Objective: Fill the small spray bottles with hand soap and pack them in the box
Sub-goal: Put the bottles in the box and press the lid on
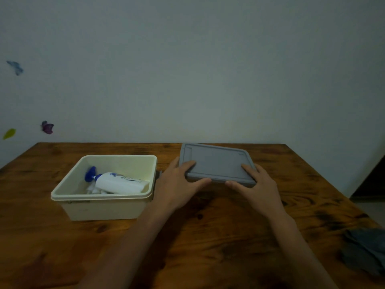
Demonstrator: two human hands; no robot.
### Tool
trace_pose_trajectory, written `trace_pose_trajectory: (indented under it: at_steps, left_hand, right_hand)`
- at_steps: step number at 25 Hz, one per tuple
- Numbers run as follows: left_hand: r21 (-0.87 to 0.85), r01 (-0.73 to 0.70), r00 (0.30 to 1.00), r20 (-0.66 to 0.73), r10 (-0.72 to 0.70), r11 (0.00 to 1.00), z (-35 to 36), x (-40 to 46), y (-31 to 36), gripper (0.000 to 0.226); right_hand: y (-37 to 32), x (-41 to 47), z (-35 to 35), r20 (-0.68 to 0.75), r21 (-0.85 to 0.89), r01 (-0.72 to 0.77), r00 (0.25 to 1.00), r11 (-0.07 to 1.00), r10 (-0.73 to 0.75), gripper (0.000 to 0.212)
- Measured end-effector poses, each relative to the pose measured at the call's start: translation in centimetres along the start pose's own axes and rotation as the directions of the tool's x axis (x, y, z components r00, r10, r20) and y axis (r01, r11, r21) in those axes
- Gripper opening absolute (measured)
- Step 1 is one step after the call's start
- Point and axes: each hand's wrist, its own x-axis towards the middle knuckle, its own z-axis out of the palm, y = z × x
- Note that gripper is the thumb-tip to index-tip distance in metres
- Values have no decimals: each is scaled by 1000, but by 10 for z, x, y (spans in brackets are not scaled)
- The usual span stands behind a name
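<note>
Both hands, left [179, 182] and right [257, 184], are pinched on the near edge of the lid [216, 163], thumbs on top. Stiff, light plastic is judged likely; edge holds suit it. Left of the grip, the soap bottle [120, 183] lies in the open box [104, 197].

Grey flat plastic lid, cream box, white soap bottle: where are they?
Grey flat plastic lid [216, 163], head view, top face.
Cream box [104, 209], head view, front wall.
White soap bottle [120, 182], head view, body.
</note>
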Motion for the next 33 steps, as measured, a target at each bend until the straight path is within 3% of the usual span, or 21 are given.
trace_pose_trajectory:
  at_steps: [9,14,26,33]
  left_hand:
    - [127,-51,990,-123,66,991,-11,3,-5,86]
    - [72,-67,984,-161,78,995,-47,-3,-22,80]
    - [77,116,966,-239,-95,990,-174,-57,-156,78]
    - [60,176,973,-159,-164,983,-169,-72,-186,70]
  right_hand:
    - [-25,-3,-15,-10,-22,35,999,999,-35,89]
    - [-56,-3,-1,2,-17,52,999,999,-52,95]
    - [-194,-45,117,131,19,197,971,980,-198,99]
    - [-200,-63,150,157,-165,211,970,963,-185,101]
